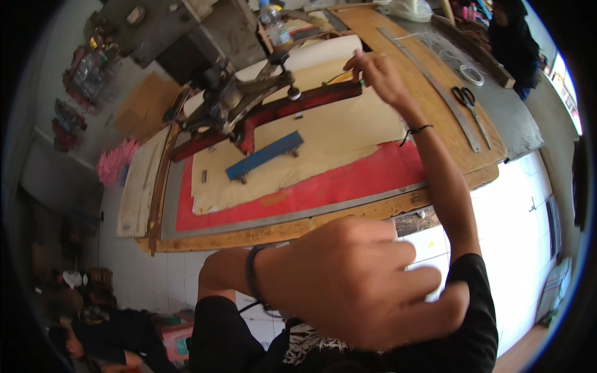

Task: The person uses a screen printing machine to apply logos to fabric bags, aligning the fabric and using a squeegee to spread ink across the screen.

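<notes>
My left hand (367,283) is raised close in front of me, large and slightly blurred. Its fingers are curled, and the palm side is hidden. A dark band circles that wrist. Stretched far over the table, my right hand (379,74) has loosely bent fingers held apart, by the end of a red metal bar (323,96). Whether they touch the bar, I cannot tell. The bar belongs to a clamp-like metal mechanism (230,102) at the back. A blue bar (264,155) with short pegs lies on cream sheet material (336,140), over a red sheet (305,202).
Right of the sheets lie a long metal ruler (435,87), black-handled scissors (466,99) and a tape roll (471,75). Behind are a white roll (311,55) and a plastic bottle (274,25). The wooden table edge (249,238) runs before me. Other people are at lower left and upper right.
</notes>
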### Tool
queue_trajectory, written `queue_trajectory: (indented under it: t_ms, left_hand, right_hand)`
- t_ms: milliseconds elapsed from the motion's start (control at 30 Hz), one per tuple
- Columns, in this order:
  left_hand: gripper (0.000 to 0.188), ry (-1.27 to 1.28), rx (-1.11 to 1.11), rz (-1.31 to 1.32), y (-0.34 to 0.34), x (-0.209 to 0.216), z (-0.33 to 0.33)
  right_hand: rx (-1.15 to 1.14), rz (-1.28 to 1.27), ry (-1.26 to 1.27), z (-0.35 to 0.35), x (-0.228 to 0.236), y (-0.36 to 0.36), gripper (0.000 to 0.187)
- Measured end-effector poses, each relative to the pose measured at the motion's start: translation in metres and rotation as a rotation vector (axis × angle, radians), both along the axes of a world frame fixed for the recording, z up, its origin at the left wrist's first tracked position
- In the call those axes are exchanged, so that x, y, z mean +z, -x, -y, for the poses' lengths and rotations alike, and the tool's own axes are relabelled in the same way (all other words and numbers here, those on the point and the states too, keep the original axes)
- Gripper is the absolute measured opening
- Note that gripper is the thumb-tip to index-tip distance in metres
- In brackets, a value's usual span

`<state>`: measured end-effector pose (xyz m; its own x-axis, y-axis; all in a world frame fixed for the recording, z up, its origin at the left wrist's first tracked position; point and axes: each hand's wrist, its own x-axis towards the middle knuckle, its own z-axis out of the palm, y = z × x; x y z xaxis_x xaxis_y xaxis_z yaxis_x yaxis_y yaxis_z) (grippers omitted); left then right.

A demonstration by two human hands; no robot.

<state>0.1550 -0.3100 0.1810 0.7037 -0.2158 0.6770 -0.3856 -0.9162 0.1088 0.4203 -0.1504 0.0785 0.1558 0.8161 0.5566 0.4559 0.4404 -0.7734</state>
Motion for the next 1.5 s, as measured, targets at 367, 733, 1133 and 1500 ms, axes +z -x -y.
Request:
queue_trajectory:
  t_ms: [367, 733, 1133, 1500]
  left_hand:
    - [0.015, 0.098, 0.096, -0.366, -0.079, -0.153, -0.101]
    - [0.016, 0.221, 0.023, -0.292, -0.075, -0.159, -0.105]
    - [0.015, 0.241, 0.031, -0.335, -0.074, -0.163, -0.109]
    - [0.016, 0.249, 0.013, -0.325, -0.073, -0.161, -0.109]
  right_hand:
    - [-0.042, 0.474, -0.059, -0.011, -0.023, 0.005, 0.04]
    - [-0.009, 0.237, 0.027, -0.02, -0.034, 0.011, 0.048]
    - [-0.011, 0.22, 0.046, -0.02, -0.033, 0.015, 0.044]
    - [-0.016, 0.279, 0.005, -0.016, -0.03, 0.011, 0.048]
